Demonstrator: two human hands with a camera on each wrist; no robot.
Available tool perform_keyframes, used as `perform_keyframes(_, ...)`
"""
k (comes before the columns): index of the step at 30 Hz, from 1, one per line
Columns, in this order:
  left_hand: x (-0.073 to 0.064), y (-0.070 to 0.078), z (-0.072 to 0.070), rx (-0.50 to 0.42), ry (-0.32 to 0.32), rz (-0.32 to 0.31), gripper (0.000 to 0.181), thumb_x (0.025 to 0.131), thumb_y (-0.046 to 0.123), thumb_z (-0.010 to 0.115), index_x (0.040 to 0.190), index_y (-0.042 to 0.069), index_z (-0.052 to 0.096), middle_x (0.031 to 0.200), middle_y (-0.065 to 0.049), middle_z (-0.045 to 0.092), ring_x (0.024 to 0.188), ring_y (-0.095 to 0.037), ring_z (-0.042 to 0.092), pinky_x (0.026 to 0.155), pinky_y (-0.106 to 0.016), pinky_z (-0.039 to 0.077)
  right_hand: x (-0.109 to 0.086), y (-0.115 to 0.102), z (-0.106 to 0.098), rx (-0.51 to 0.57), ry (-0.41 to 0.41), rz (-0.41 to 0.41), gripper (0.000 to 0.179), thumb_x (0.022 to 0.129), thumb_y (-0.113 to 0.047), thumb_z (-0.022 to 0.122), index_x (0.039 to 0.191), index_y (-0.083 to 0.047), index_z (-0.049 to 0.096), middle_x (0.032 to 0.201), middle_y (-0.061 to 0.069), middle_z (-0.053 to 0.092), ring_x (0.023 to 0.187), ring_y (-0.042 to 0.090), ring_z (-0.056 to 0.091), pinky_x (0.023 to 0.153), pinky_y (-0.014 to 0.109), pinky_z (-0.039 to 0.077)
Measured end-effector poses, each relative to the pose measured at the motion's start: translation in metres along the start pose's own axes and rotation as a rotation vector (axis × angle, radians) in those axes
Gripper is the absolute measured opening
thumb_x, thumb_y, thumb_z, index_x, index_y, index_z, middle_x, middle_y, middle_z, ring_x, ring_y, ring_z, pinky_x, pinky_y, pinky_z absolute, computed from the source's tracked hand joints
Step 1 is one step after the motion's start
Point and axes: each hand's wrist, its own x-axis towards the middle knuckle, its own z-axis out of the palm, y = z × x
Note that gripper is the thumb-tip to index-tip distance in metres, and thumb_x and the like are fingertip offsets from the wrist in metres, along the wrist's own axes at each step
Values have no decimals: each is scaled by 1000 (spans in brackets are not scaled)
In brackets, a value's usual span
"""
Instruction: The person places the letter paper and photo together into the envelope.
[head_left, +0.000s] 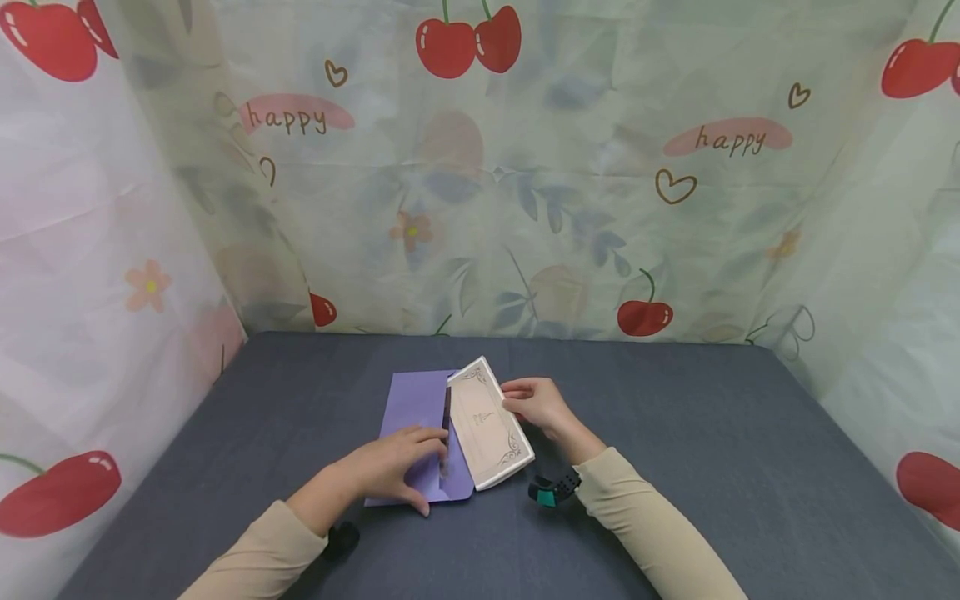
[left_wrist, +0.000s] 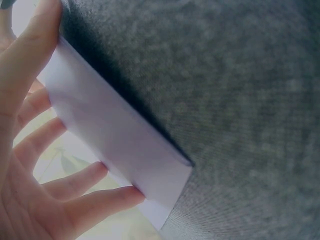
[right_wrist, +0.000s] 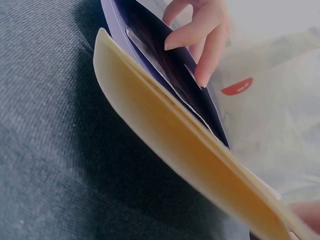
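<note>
A purple envelope (head_left: 415, 404) lies on the dark cloth, its slit facing right. My left hand (head_left: 390, 462) rests on its near part, fingers spread, fingertips by the slit and thumb at the near edge. In the left wrist view those fingertips touch the pale-looking envelope (left_wrist: 115, 125). My right hand (head_left: 542, 404) pinches the right edge of a cream card (head_left: 483, 421) with dark scrollwork at its corners. The card is tilted and overlaps the envelope's right flap. Seen from the right wrist, the card (right_wrist: 165, 130) has a layered edge, beside the envelope's dark inside (right_wrist: 165, 70).
A dark grey cloth (head_left: 675, 433) covers the table. A black band with a green part (head_left: 555, 490) is at my right wrist, and a black object (head_left: 343, 540) is by my left wrist. Curtains (head_left: 495, 208) with cherries and hearts stand behind and on both sides.
</note>
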Motion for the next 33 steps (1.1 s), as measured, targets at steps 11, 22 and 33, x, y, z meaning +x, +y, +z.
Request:
perform_keyframes(11,-1,2,-1,1,1,-2,59,67,44,79,112,14,55,140,-10,46,127,-31,45,104,-46,38,1,0,4,35,6,2,29,82,0,65,111,1,65,103,18,69,78,13,66,70,29,56)
perform_keyframes(22,-1,2,-1,1,11,7,58,66,44,79,110,14,54,139,-10,47,127,-33,45,104,-47,38,-2,1,9,55,6,-9,30,82,1,64,111,3,63,102,19,69,71,10,63,64,27,56)
perform_keyframes(33,-1,2,-1,-2,6,-1,59,67,44,79,112,14,55,140,-10,46,128,-34,44,104,-48,37,-7,2,13,97,9,-15,30,81,3,64,110,4,62,99,19,68,69,9,61,64,26,56)
